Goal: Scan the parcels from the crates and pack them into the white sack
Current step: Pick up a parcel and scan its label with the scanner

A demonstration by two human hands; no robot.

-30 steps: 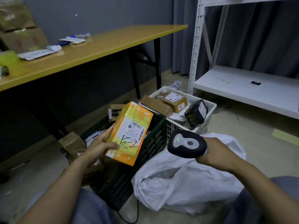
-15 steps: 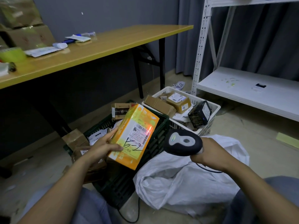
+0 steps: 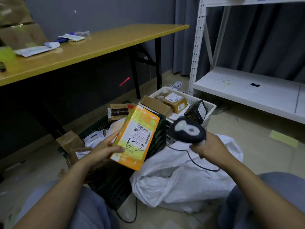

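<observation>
- The orange box (image 3: 137, 138) is held up by the left hand (image 3: 103, 150), label showing.
- The black scanner (image 3: 187, 130) is gripped by the right hand (image 3: 208, 146), above the white sack (image 3: 181, 182).

- The floor (image 3: 247, 129) carries a dark green crate (image 3: 158, 139) and a white crate (image 3: 209, 106) side by side, with a crumpled white sack (image 3: 189, 184) just in front of them.
- A brown cardboard box (image 3: 69, 141) sits at the green crate's left, a yellow-green strip (image 3: 283, 138) lies well to the right, and a paper slip (image 3: 177, 84) lies behind the white crate.
- The yellow tabletop (image 3: 105, 45) holds flat white papers (image 3: 33, 51) and stacked cardboard cartons (image 3: 21, 35) at its left end.
- The white shelf (image 3: 247, 91) bears a small dark-and-white item (image 3: 253, 85).
</observation>
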